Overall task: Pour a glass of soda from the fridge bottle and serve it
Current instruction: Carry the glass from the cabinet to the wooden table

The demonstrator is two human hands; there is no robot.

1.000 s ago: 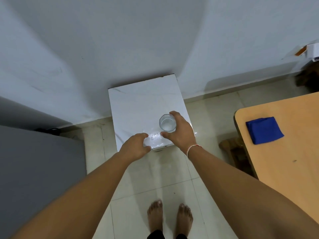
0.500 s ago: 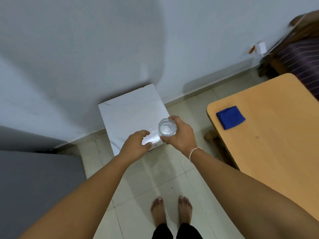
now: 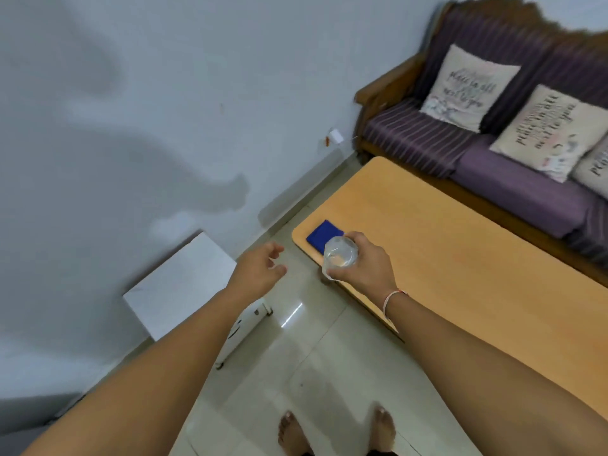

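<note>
Glass (image 3: 340,255) gripped in right hand (image 3: 365,266), left hand (image 3: 260,274) empty

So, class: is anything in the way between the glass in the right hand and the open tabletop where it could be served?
Only the blue cloth, lying at the table's near corner under the glass. Beyond it the top looks bare.
</note>
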